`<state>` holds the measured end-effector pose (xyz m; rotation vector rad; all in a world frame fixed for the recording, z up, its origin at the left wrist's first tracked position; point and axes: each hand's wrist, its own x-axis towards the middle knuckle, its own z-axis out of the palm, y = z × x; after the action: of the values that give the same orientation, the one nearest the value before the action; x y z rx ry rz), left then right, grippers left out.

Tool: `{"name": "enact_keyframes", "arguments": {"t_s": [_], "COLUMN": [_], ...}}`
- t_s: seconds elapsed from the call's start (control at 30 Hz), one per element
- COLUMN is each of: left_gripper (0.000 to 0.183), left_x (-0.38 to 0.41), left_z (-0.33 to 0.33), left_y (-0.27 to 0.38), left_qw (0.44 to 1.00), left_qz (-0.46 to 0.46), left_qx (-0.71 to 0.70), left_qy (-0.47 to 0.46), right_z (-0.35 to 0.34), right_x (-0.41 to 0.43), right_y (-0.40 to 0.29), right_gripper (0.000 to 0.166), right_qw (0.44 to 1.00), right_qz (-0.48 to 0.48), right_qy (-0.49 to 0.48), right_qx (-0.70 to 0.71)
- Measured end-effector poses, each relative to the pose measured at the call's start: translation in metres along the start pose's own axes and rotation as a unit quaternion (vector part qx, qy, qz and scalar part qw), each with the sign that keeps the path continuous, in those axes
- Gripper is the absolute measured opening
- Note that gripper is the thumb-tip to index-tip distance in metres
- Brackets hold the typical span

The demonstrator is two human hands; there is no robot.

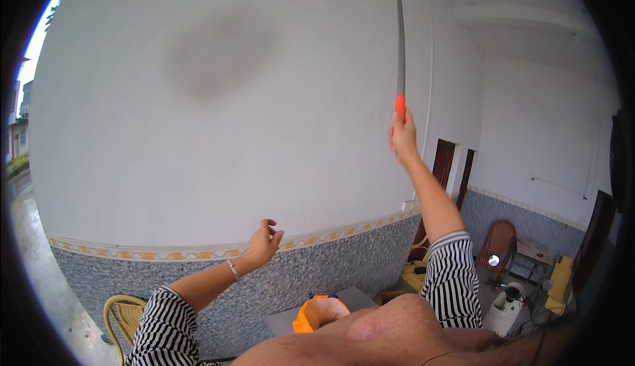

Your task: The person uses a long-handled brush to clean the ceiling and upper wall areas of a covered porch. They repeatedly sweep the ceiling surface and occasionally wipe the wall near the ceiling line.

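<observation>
My right hand (404, 138) is raised and wrapped around the orange grip at the lower end of a grey metal pole (401, 43). The pole rises almost upright along the wall, and its top runs out of the picture past a second orange collar. Lower and to the left, my left hand (265, 244) hangs in the air with nothing in it, fingers loosely curled and apart, a metal bracelet (233, 270) at its wrist. Behind both hands stands a white wall (307, 157), with a grey stone-patterned lower part (317, 267) under a yellow-and-white border strip.
Below me an orange bag (312, 311) rests on a grey table (283, 322). A rattan chair (126, 311) is at lower left. At right are a brown chair (498, 242), a white tank-like container (501, 314), a yellow chair (559, 286) and a dark door (443, 160).
</observation>
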<state>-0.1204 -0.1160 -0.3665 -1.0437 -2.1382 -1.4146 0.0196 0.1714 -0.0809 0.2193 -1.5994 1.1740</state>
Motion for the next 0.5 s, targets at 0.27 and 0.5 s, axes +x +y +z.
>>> {"name": "enact_keyframes", "arguments": {"t_s": [0.27, 0.5], "left_gripper": [0.037, 0.039], "left_x": [0.003, -0.005], "left_z": [-0.012, -0.009], "left_y": [-0.049, -0.043], "left_qw": [0.994, 0.984], "left_qz": [-0.099, -0.167], "left_qx": [-0.001, -0.052], "left_qy": [0.053, 0.036], "right_z": [-0.018, -0.007], "right_x": [0.141, 0.119], "right_y": [-0.045, -0.014], "right_gripper": [0.049, 0.055], "right_qw": [0.955, 0.923], "right_qz": [-0.02, -0.013], "right_qy": [0.044, -0.006], "right_qx": [-0.291, -0.385]}}
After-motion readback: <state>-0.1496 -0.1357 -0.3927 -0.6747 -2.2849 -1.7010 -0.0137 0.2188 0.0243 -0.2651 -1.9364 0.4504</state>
